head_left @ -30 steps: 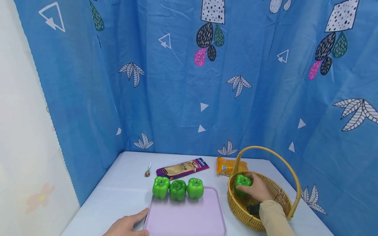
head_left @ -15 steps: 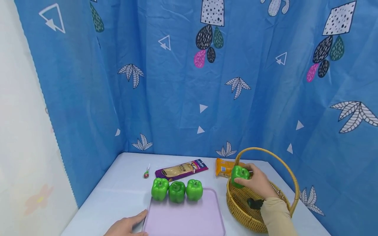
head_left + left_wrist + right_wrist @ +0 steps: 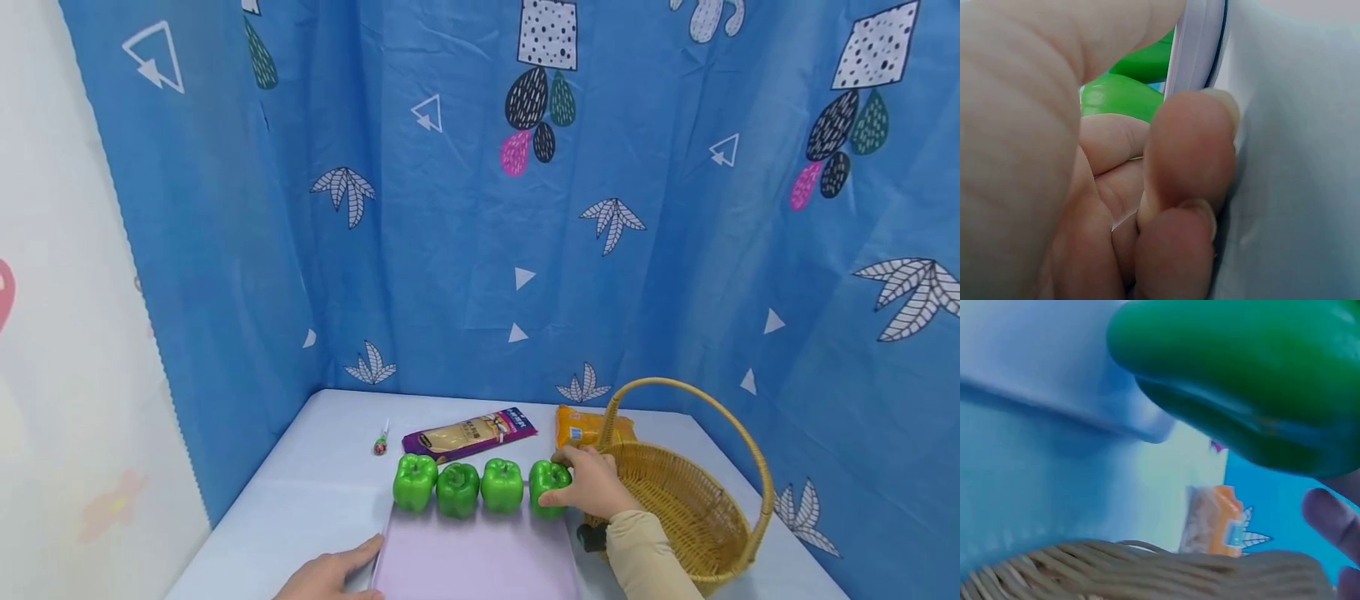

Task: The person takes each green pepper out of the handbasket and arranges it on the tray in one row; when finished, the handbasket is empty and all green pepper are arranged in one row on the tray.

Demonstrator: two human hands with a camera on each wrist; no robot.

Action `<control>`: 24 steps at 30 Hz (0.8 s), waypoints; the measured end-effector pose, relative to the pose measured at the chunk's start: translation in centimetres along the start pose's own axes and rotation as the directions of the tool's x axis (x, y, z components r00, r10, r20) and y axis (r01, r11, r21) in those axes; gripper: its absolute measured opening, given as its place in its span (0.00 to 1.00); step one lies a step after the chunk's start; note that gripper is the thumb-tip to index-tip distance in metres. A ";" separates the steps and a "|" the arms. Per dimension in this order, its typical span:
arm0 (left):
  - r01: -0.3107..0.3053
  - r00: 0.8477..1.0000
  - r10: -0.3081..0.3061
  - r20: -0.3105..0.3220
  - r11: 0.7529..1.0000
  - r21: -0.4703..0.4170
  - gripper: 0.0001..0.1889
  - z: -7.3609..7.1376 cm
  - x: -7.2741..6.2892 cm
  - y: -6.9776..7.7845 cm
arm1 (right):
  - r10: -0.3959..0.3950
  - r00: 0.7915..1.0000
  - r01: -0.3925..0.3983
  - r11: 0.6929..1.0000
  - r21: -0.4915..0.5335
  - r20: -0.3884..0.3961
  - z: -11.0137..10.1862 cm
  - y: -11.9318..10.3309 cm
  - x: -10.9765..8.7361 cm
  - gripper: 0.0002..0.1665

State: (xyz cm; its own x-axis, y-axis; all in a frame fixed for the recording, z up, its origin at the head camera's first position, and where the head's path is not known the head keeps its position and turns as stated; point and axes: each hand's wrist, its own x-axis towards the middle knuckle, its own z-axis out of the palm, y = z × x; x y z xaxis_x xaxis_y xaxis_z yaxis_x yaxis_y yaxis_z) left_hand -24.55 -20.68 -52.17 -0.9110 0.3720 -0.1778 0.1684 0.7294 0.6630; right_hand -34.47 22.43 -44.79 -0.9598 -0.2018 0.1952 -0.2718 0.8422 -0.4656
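My right hand (image 3: 596, 486) grips a green bell pepper (image 3: 549, 490) at the back right corner of the lilac tray (image 3: 480, 554). In the right wrist view this bell pepper (image 3: 1247, 381) is large and close, with the tray's corner (image 3: 1154, 428) beyond it. Three more green bell peppers (image 3: 457, 490) stand side by side along the tray's back edge, left of the held one. My left hand (image 3: 330, 575) lies at the tray's left edge, its fingertips right at the rim. In the left wrist view some fingertips (image 3: 1191, 150) are close to the white tabletop, below the tray's rim (image 3: 1194, 50).
A wicker basket (image 3: 720, 533) with a tall arched handle stands right of the tray, partly behind my right forearm. Behind are a purple packet (image 3: 468, 433), an orange packet (image 3: 592, 427) and a lollipop (image 3: 381, 444). Blue curtain (image 3: 457, 250) closes off the table's back and sides.
My right hand has lifted the bell pepper out of the basket and carried it left to the tray's back right corner. The left hand stays at the tray's edge.
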 end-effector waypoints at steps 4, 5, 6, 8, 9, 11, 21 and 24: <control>-0.016 1.000 0.016 -0.003 0.999 0.028 0.43 0.3 -0.1 0.0 | -0.019 1.000 0.019 1.000 -0.024 -0.008 1.0 0.2 0.0 0.38; -0.008 1.000 0.008 -0.002 0.999 0.034 0.44 0.3 -0.1 0.0 | -0.015 1.000 0.015 1.000 -0.027 -0.006 1.1 0.2 0.0 0.38; 0.001 1.000 0.000 -0.001 1.000 0.030 0.44 0.3 -0.2 0.1 | -0.009 1.000 0.009 1.000 -0.026 -0.005 1.1 0.1 0.1 0.39; 0.013 1.000 -0.013 0.001 1.000 0.028 0.44 0.2 -0.2 0.3 | 0.003 1.000 -0.003 1.000 -0.026 -0.003 1.2 0.0 0.1 0.40; 0.018 1.000 -0.018 0.001 0.999 0.027 0.44 0.2 -0.2 0.3 | 0.005 1.000 -0.005 1.000 -0.024 -0.004 1.1 -0.1 0.1 0.41; 0.027 1.000 -0.027 0.002 0.999 0.019 0.45 0.1 -0.3 0.5 | 0.006 1.000 -0.006 1.000 -0.022 -0.005 1.1 -0.2 0.1 0.42; 0.013 1.000 -0.013 -0.006 1.000 0.008 0.45 0.2 -0.3 0.4 | -0.002 1.000 0.003 1.000 -0.013 0.016 1.3 -0.2 -0.1 0.43; 0.021 1.000 -0.021 -0.002 1.000 0.008 0.45 0.5 -0.1 0.1 | -0.003 1.000 0.003 1.000 -0.014 0.031 1.2 -0.2 -0.3 0.44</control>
State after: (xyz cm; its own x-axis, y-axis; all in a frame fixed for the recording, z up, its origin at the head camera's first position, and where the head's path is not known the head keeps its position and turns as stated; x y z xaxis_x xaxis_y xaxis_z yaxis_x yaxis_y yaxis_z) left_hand -24.21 -20.36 -52.45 -0.9153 0.3551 -0.1903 0.1521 0.7420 0.6530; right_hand -34.27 21.72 -45.80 -0.9607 -0.2198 0.1693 -0.2739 0.8486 -0.4527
